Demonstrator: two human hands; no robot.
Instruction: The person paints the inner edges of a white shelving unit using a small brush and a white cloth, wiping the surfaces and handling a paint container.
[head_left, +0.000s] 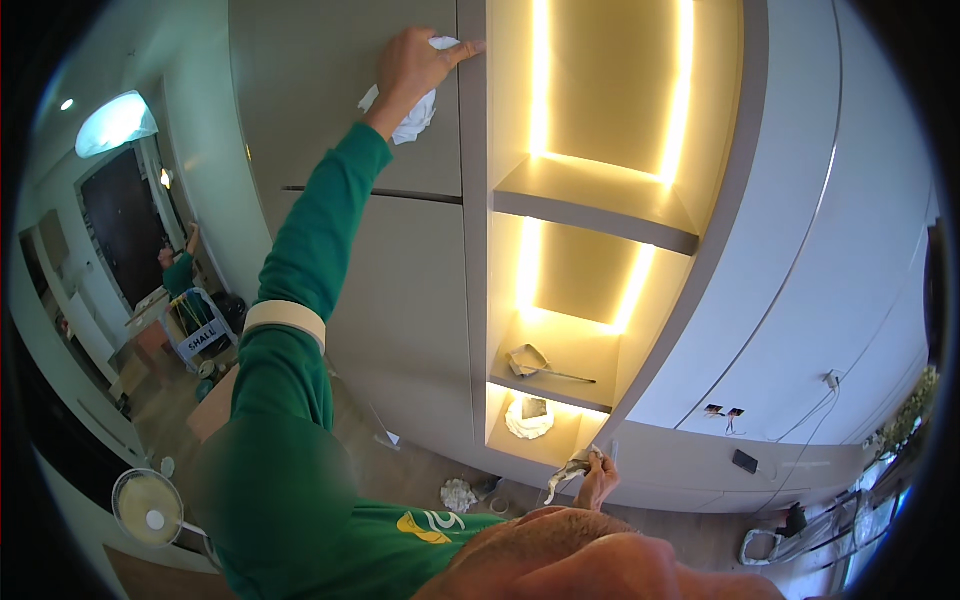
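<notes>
My left hand (412, 72) is raised to the upper part of a grey-beige cabinet door (330, 90). It is closed over a crumpled white cloth (415, 118) lying against the door. One digit stretches to the upright edge of the lit shelf unit (473, 150). A beige ring, like a roll of tape (287, 318), sits around my green left sleeve. Low beside the shelf unit, my right hand (598, 482) is closed on a crumpled, stained rag (572, 468). Some of its fingers are hidden.
A small tray with a long-handled tool (530, 362) rests on one shelf; white crumpled material (530, 418) lies in the compartment below. A white bundle (458, 495) is on the floor. Wires hang from wall sockets (725, 411) at right. Another person (180, 272) stands far left near a stepladder (200, 335).
</notes>
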